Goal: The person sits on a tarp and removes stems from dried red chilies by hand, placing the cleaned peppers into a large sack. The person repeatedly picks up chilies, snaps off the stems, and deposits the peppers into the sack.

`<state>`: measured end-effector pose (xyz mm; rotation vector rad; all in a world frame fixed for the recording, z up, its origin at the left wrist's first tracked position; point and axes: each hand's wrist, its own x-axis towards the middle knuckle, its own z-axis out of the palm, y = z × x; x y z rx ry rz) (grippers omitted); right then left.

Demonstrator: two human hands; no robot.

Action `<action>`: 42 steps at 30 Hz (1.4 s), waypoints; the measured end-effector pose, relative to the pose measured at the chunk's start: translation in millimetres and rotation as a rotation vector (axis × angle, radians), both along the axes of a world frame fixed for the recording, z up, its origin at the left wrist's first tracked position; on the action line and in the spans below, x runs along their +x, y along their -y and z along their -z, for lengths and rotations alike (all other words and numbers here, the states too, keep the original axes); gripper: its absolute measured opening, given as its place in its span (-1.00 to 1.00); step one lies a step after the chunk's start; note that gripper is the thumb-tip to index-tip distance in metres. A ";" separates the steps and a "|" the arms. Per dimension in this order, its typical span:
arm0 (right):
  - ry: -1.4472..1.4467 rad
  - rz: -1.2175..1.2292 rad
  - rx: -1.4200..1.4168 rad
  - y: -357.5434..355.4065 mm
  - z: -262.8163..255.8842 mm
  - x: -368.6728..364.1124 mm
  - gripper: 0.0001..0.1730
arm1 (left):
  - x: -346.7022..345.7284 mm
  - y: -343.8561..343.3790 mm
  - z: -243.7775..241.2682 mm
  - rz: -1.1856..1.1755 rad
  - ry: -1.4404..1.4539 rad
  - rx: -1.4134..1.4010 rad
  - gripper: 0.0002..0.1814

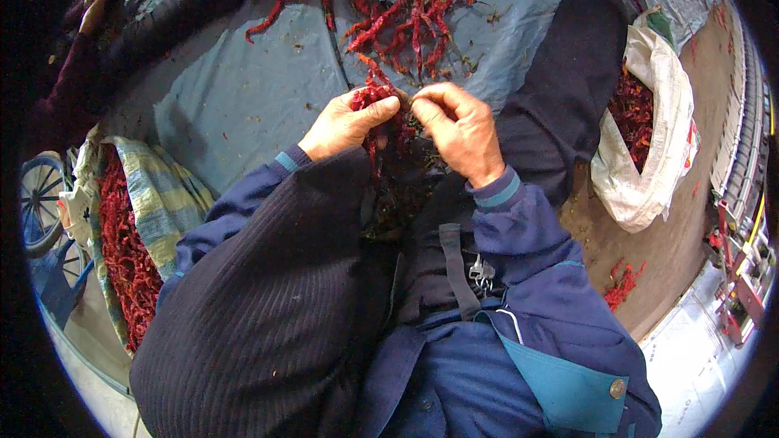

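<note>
My left hand (350, 121) grips a small bunch of dried red chili peppers (372, 95), its thumb pressed across them. Close beside it, at the bunch's right side, my right hand (459, 125) has thumb and forefinger drawn together. Whether a thin stem sits between those fingertips is too small to tell. Below both hands, between my legs, lie more dark red peppers and plant scraps, partly in shadow. Ahead on the blue-grey plastic sheet (243, 85) spreads a loose pile of dried chili peppers (408, 6).
To the left stands a checked woven sack (155, 176) full of red peppers; a wheel (44, 198) shows behind it. A white woven sack (675, 97) holding peppers is at right. Another person's arm (176, 18) reaches across the upper left. Several peppers (624, 285) lie on the floor.
</note>
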<state>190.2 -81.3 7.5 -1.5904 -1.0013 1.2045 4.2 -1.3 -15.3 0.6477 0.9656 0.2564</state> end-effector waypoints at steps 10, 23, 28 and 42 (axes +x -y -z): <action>0.129 0.245 -0.185 -31.1 45.7 74.1 -0.75 | 0.8 -0.2 -13.9 -0.277 0.100 -0.145 -0.84; 0.758 -0.145 -0.229 -49.4 61.5 44.0 -0.69 | -4.9 -6.0 2.3 -0.141 -0.101 -0.062 -0.79; 0.466 -0.122 -0.130 -30.7 33.7 40.4 -0.71 | -5.6 -7.5 -3.5 -0.114 -0.089 -0.123 -0.79; 0.669 -0.324 0.271 13.3 5.1 -6.0 -0.84 | -1.8 -0.4 1.5 -0.064 0.038 -0.108 -0.65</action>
